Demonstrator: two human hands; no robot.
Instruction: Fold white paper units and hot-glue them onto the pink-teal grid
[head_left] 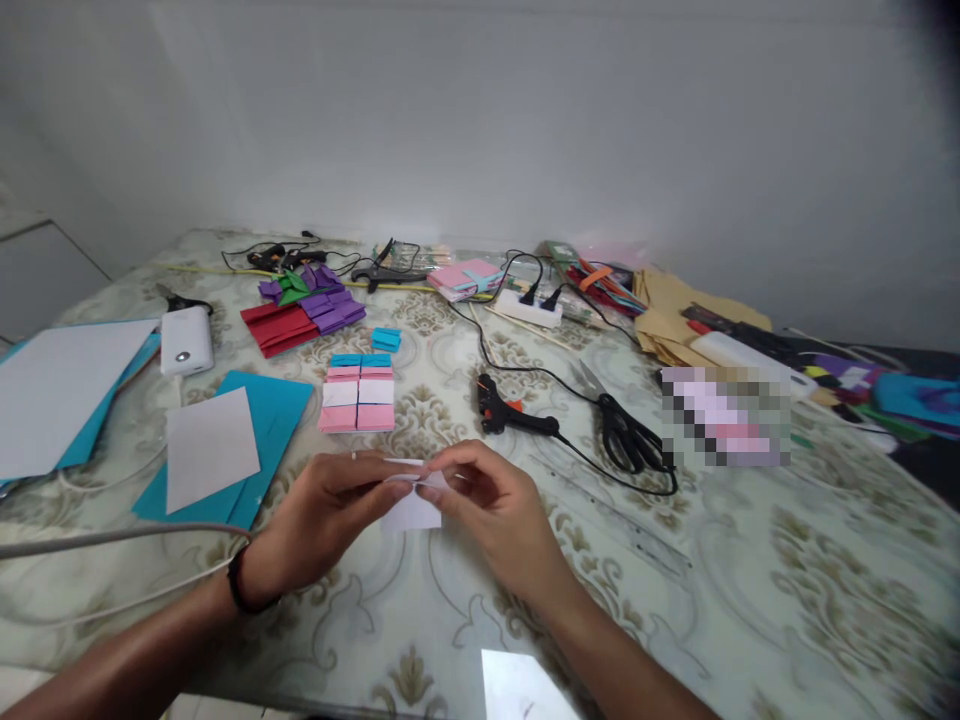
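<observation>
White paper point(414, 514) sits at lower centre of the frame, pinched by the fingers of the left hand point(324, 502) and right hand point(499, 505), its flap pointing toward the bottom edge (long axis unclear behind the fingers).

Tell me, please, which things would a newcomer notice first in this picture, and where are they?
A newcomer's eye would probably fall first on the left hand and right hand, holding white paper between them near the centre. Next come the red, purple and green folded papers, bright against the pale tablecloth, toward the back left. A black glue gun lies right of centre, beside black-handled scissors.
</observation>
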